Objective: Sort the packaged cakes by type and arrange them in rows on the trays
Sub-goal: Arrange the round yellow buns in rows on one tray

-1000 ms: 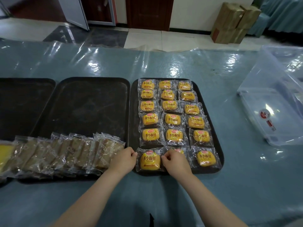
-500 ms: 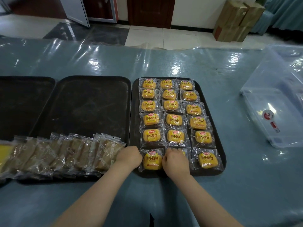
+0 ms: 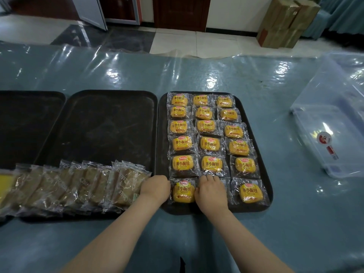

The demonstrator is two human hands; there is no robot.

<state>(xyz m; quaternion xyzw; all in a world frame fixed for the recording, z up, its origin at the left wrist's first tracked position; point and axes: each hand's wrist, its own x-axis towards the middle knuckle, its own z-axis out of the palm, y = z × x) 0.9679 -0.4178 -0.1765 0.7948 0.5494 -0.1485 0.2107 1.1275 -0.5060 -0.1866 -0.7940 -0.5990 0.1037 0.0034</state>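
On the right tray (image 3: 269, 196), at its near edge, both hands work the last row of yellow cakes (image 3: 204, 128). The left hand (image 3: 155, 187) sits at the near-left cake (image 3: 183, 192), fingers curled at the wrapper's left edge; whether they pinch the film I cannot tell. The right hand (image 3: 210, 191) lies over the near-middle cake, fingers bent down onto it and hiding it almost wholly, so its grip is likewise unclear. I judge this to be the squaring-up of the final row: three columns, six rows, all one type. Next would come the brown cakes (image 3: 78, 186), which lie overlapped like shingles along the near edge of the middle tray (image 3: 106, 123), left of the right tray; they need separating and laying in rows. Wrappers are clear, crinkled film, slippery and glinting, so a light pinch at a seam suits them. Yellow cakes look soft, rounded-square; brown ones flat and oblong. Trays are dark, matte, scuffed, round-cornered.
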